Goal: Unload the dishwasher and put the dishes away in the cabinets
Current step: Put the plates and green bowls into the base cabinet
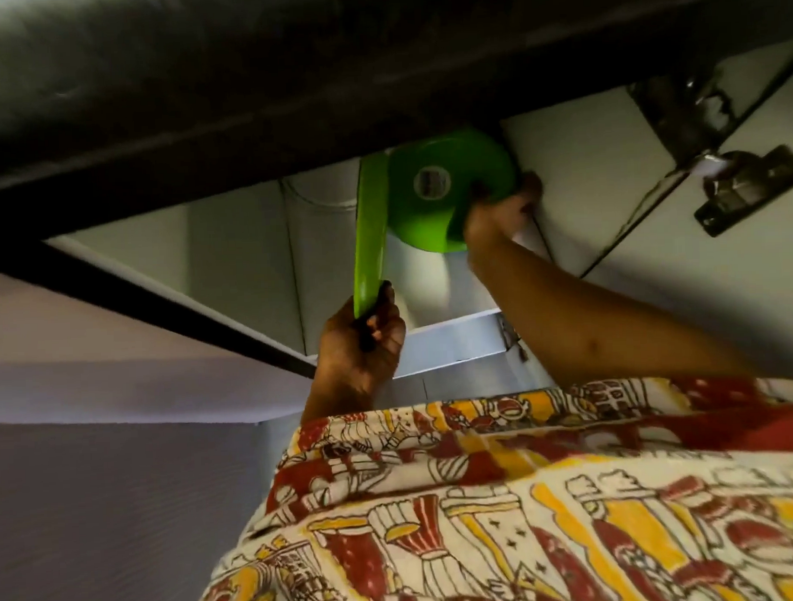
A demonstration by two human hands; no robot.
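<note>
While both arms reach up into the open cabinet (pixel 583 168), the green bowl (pixel 445 190) sits base-out in the right hand (pixel 499 215), grip closed on its rim. Just left of bowl, green plate (pixel 369 229) stands edge-on, left hand (pixel 364 342) w/ grip clamped on its lower edge. Door hinge (pixel 741 185) further right.

bowl (pixel 444 186) label: blurred | cabinet (pixel 584 181) interior: hidden | patterned garment (pixel 527 498): cut off by frame
</note>
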